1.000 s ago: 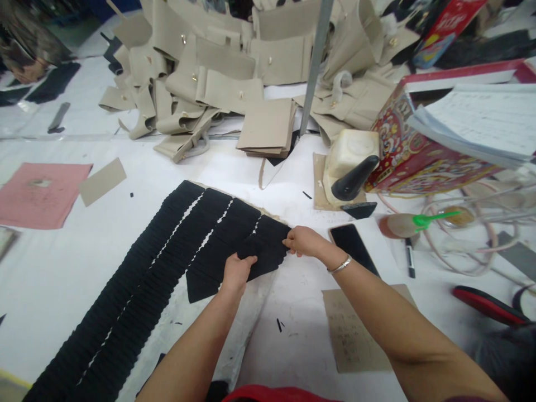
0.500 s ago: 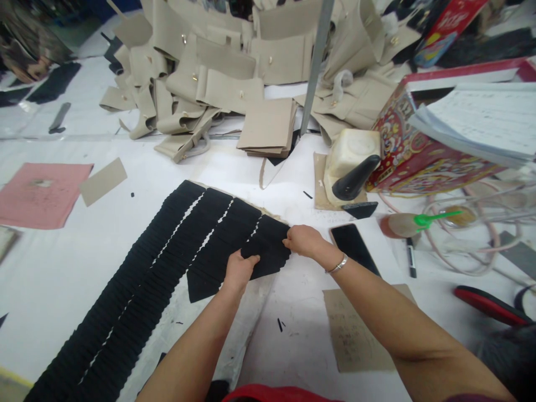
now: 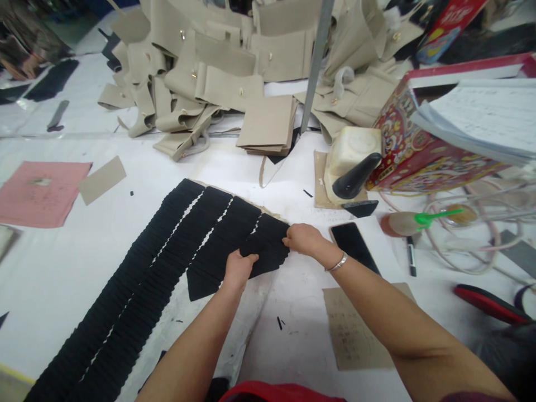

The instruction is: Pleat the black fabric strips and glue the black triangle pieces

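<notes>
Left hand (image 3: 240,269) over shortest of 4 rows of thin, flat black pieces (image 3: 162,283), grip partly hidden, cannot tell; right hand (image 3: 304,240) pinches same row's right edge between fingers. Other rows, left of fingers on white surface (image 3: 42,268), look laid; shortest seems unfinished.

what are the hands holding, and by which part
A black piece: the right hand pinches its right end; the left hand seems to grip its left side, thumb on top.
</notes>
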`<state>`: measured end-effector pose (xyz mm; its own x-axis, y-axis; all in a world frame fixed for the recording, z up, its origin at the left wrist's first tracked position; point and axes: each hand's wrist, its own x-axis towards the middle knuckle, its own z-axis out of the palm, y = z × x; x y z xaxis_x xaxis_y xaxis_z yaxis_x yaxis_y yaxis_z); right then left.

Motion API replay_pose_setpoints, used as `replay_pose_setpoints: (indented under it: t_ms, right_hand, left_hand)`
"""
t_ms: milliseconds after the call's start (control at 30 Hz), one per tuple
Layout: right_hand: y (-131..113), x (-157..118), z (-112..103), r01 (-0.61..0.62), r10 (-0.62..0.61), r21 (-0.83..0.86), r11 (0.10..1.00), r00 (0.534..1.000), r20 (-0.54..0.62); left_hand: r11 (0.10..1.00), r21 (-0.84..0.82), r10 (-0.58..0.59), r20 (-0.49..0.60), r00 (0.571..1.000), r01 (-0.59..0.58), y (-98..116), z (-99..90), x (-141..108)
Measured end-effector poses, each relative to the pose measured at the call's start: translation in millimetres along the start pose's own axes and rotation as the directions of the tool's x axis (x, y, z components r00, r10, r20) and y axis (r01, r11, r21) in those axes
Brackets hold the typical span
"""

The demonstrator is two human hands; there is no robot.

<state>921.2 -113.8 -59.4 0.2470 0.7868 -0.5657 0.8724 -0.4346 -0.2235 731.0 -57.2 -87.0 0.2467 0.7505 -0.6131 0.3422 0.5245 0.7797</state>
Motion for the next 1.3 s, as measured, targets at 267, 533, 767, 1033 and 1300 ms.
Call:
replay_pose_setpoints:
  t_ms: [267,533,767,1033,1300]
  right_hand:
    - [-1.1,-0.1,-0.9,-0.007,0.007,0.002,1.0,1.0,0.019]
    - [-7.0,-7.2,-6.3,-0.03,0.024,-0.041,0.999,0.989,-0.147]
    - [-19.1,4.6,4.9,0.024,-0.026,-0.023,0.999,0.995,-0.091]
    - [-17.0,9.8,8.1,0.023,-0.023,-0.011,1.0,0.997,-0.071]
    - [-19.8,8.5,5.6,0.004,-0.006,-0.024,1.0,0.997,-0.074]
  left_hand:
    - [1.0,-0.011,-0.018,-0.034,0.999,0.018,2.9,1.2,-4.2]
    - [1.0,-0.006,0.001,-0.012,1.0,-0.001,-1.7,0.0,-0.8]
    - [0.999,0.037,0.021,0.008,1.0,-0.021,-1.1,0.1,-2.6]
    - [0.99,0.119,0.083,-0.019,0.996,-0.08,-12.7,-8.5,-1.5]
    - [0.98,0.173,0.105,-0.032,0.994,-0.098,-11.1,-14.5,-0.6]
